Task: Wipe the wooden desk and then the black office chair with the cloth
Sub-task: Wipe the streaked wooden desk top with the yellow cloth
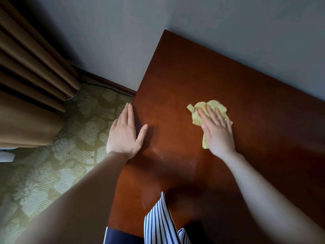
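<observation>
Pressing a crumpled yellow cloth point(214, 105) flat on a glossy reddish-brown wooden desk point(219, 81)
Plain grey wall point(228, 32) fills the view from 11 to 2 o'clock; the desk meets it and spreads from the centre toward 3 and 6 o'clock. Green-beige leaf-patterned carpet point(52, 164) lies at 8 o'clock, and tan pleated curtains point(26, 76) hang at 9 to 10 o'clock. A blue-and-white striped garment point(158, 221) shows at 6 o'clock. The left hand point(124, 132) lies straight-fingered along the desk's left edge, thumb on the top, holding nothing. At 3 o'clock from it, the right hand point(217, 132) rests with spread, straight fingers on the cloth, mid-desk
</observation>
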Available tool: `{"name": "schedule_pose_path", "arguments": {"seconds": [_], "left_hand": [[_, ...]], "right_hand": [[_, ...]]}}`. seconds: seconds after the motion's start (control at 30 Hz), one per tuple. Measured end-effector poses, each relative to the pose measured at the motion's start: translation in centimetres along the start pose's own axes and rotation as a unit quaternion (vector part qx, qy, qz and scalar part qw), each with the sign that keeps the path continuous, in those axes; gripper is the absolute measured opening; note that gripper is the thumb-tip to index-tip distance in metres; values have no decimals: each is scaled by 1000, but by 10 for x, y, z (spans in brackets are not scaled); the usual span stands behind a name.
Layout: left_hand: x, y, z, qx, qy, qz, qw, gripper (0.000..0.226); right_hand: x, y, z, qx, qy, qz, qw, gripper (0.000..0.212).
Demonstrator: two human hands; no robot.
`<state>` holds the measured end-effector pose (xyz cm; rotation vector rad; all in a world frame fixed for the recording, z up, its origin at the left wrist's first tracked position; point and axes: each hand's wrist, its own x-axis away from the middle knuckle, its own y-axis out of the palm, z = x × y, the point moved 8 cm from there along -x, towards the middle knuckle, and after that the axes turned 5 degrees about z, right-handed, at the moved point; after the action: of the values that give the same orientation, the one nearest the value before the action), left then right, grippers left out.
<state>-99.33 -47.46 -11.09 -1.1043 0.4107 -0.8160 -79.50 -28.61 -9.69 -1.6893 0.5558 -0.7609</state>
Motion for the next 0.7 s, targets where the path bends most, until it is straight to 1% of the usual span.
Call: {"name": "schedule_pose_path", "arguments": {"seconds": [0.2, 0.3, 0.53, 0.7], "left_hand": [[1, 1, 0, 2, 1, -7, 1000, 85], [-2, 2, 0, -4, 5, -12, 1000, 84], [-5, 3, -1, 12, 7, -19, 1000, 82], [-5, 3, -2, 23, 0, -18, 1000, 81]], "right_hand": [[-78, -20, 16, -21, 65, 11, 998, 49], [-112, -24, 8, -36, 75, 11, 996, 47], [-145, -18, -54, -20, 2, 3, 1000, 47], [-118, -2, -122, 3, -113, 4, 994, 50]]}}
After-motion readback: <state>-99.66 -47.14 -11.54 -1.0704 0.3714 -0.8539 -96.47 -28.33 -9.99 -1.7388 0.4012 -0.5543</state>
